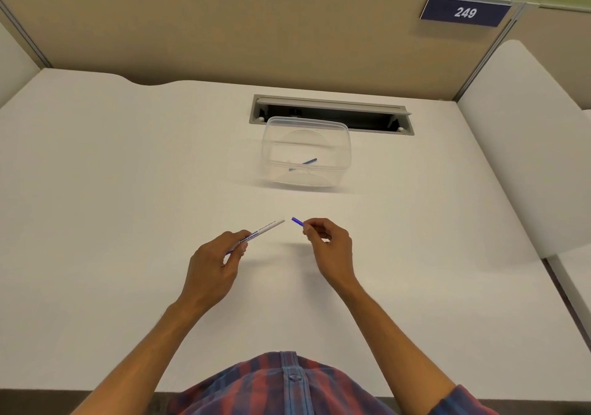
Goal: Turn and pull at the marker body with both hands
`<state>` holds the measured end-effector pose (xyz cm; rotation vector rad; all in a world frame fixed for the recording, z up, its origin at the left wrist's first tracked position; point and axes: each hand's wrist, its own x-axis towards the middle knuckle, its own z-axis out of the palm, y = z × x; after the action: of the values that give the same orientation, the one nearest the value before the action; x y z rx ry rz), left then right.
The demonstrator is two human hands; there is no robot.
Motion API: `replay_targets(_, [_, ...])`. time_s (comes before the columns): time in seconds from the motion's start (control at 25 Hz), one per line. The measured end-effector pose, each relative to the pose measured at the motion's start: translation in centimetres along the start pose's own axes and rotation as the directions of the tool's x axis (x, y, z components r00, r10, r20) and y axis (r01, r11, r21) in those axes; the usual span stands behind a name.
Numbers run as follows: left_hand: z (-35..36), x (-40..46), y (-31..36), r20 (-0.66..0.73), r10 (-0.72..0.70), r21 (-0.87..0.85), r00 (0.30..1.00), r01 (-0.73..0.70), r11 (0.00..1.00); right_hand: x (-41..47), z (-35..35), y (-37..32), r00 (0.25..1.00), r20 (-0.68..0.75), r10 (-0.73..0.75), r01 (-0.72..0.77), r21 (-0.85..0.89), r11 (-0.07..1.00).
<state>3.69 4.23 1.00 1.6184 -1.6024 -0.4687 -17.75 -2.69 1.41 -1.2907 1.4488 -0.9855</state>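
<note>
Holding a white pen [263, 231] in the left hand [213, 266], fingers curled round its near end, the person points the far end up and to the right, over the desk [112, 175]. The right hand [326, 247] pinches a small blue cap [297, 221] between thumb and fingertips, most of it hidden in the grip. Pen tip and cap are just apart, not touching, w/ a small gap between them (both lifted off the desk, judging by the shadows underneath). The two hands sit near each other at the desk's middle, but separate.

Farther back, a clear tub [306, 154] stands on the desk, approx. centre, w/ a blue pen [303, 164] lying slantwise inside. Right behind the tub is a grey cable slot [332, 114] set into the desk, its flap open. A beige partition [224, 27] rises at the far edge, carrying a blue sign [465, 12] reading 249 at the far right. At the near edge shows a plaid shirt [287, 386].
</note>
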Motion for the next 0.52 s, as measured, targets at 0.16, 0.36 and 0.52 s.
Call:
replay_targets(0.16, [0.0,0.0,0.2,-0.004,0.016,-0.001,1.0,-0.016,1.0,-1.3,-1.2,-1.4,0.999,0.02,-0.039,0.038,0.059,0.998])
replay_targets(0.36, [0.1,0.1,0.4,0.0,0.028,-0.024,1.0,-0.028,0.999,-1.8,-1.5,-2.1,0.998,0.013,-0.063,0.062,0.077,0.995])
replay_targets(0.52, [-0.1,0.2,0.5,0.0,0.039,-0.018,0.999,-0.039,0.999,-1.9,-1.5,-2.4,0.997,0.014,-0.081,0.08,0.08,0.994])
